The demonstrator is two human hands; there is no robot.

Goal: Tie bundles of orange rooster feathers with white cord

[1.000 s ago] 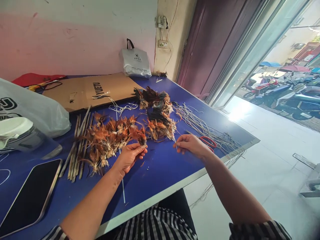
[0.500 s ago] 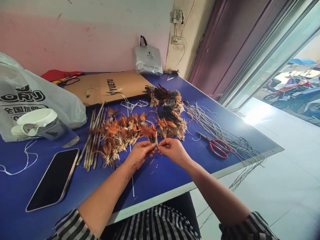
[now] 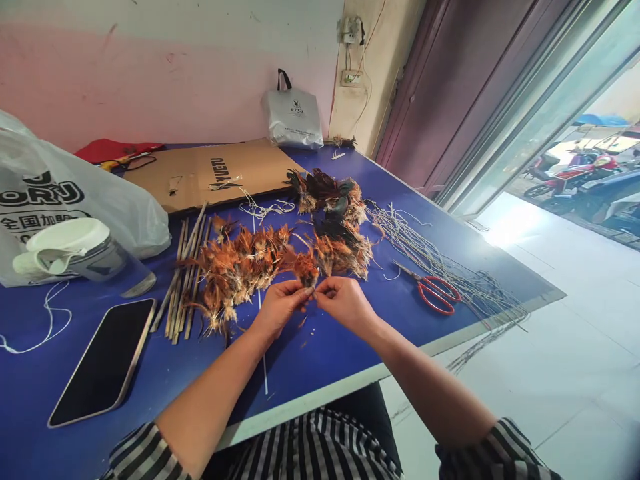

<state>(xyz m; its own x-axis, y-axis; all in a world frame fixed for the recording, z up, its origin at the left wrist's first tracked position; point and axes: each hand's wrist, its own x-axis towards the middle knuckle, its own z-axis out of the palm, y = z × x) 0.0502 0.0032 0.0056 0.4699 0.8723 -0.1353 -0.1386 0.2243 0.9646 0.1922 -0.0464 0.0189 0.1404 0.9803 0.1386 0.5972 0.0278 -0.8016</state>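
Observation:
My left hand (image 3: 283, 305) pinches the base of a small bunch of orange-brown feathers (image 3: 306, 268), which stands up from the fingertips. Right beside it, my right hand (image 3: 346, 301) is closed, thumb against fingers; whatever it grips is too small and hidden to name. The two sets of fingertips nearly meet. To the left lies a spread of orange feather bunches (image 3: 240, 267) on the blue table (image 3: 345, 360). Just beyond my right hand is a pile of orange and black feathers (image 3: 345, 247), with darker feathers (image 3: 325, 190) farther back.
Red-handled scissors (image 3: 436, 295) and long thin strings (image 3: 450, 267) lie right. Thin sticks (image 3: 183, 280), a phone (image 3: 105, 360), a lidded clear jar (image 3: 107, 260) and a plastic bag (image 3: 125, 217) are left. Cardboard (image 3: 250, 163) and a silver bag (image 3: 295, 120) stand behind.
The pale thin strip upright between my fingertips is no longer visible. The feather bunch now shows fuller and closer to my fingers. Both hands stay almost in place; the view shifts slightly.

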